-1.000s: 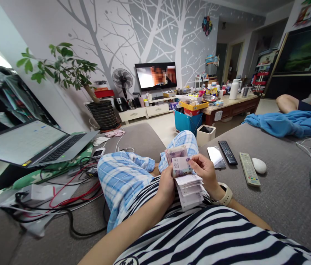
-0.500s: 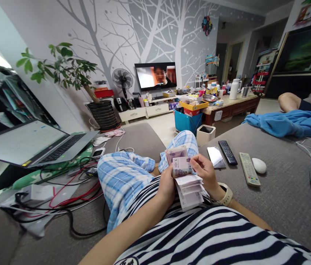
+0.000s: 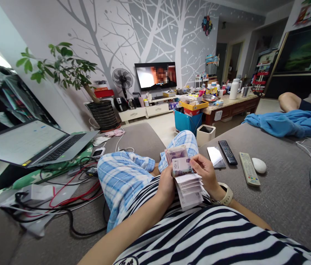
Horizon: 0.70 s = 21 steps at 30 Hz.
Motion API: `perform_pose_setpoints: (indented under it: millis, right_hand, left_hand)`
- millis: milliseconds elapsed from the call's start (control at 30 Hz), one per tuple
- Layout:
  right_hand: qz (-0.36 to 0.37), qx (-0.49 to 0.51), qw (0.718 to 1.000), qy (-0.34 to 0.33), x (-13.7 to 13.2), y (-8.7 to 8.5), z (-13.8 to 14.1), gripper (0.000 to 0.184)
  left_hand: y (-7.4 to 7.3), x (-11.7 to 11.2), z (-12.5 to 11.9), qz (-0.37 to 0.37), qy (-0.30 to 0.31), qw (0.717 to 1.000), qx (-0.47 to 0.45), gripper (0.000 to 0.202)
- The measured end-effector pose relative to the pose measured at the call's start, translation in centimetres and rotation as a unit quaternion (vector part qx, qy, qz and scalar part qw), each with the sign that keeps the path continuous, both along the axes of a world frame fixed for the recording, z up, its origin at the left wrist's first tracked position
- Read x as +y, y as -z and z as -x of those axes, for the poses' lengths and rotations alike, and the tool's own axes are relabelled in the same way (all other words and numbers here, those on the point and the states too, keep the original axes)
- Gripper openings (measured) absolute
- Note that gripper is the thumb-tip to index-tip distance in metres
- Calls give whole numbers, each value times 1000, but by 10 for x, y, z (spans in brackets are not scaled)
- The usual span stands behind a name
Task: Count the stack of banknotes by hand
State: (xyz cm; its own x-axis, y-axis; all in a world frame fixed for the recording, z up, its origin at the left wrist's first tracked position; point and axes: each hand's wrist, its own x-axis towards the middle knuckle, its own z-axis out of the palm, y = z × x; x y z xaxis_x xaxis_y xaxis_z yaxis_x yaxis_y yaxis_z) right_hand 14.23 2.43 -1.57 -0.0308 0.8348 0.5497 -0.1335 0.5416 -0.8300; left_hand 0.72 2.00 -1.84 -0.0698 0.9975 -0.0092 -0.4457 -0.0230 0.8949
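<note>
A stack of purple-and-white banknotes [image 3: 177, 154] is in my lap, with my left hand [image 3: 166, 185] closed around its near left side. Several notes fan down toward my striped shirt below that hand. At the stack's right edge my right hand [image 3: 203, 170] is closed, thumb and finger pinching the corner of the top note, which shows a 5. A pale watch [image 3: 225, 195] is on my right wrist. My crossed legs in blue checked trousers [image 3: 127, 173] lie just beyond the notes.
On the grey sofa to my right are a phone [image 3: 216, 157], a black remote [image 3: 227, 152], a beige remote [image 3: 249, 169] and a white mouse [image 3: 259, 165]. Left of me an open laptop [image 3: 61, 145] stands near tangled cables [image 3: 69, 198]. Another person's leg [image 3: 290, 102] shows at far right.
Another note has folded down among the fanned ones below my left hand. My right fingers are still at the top note's corner, and both hands keep nearly the same place.
</note>
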Motion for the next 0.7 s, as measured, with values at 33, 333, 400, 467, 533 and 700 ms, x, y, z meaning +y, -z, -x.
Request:
perform_pose_setpoints:
  millis: [33, 333, 400, 467, 533, 700]
  right_hand:
    - [-1, 0, 1000, -1, 0, 0, 0, 25]
    - [10, 33, 999, -33, 5, 5, 1, 35]
    - [23, 37, 999, -22, 8, 5, 1, 35]
    - [39, 41, 998, 3, 11, 5, 1, 34]
    - [57, 45, 997, 22, 13, 5, 1, 33]
    - [78, 39, 996, 24, 16, 6, 2, 30]
  left_hand:
    - [1, 1, 0, -3, 0, 1000, 9, 25]
    - [2, 2, 1, 21, -10, 999, -26, 28]
    - [0, 1, 0, 26, -9, 999, -27, 29]
    - [-2, -1, 0, 26, -4, 999, -33, 30]
    - [-5, -2, -1, 25, 5, 999, -37, 30]
    - [-7, -4, -2, 32, 11, 999, -38, 27]
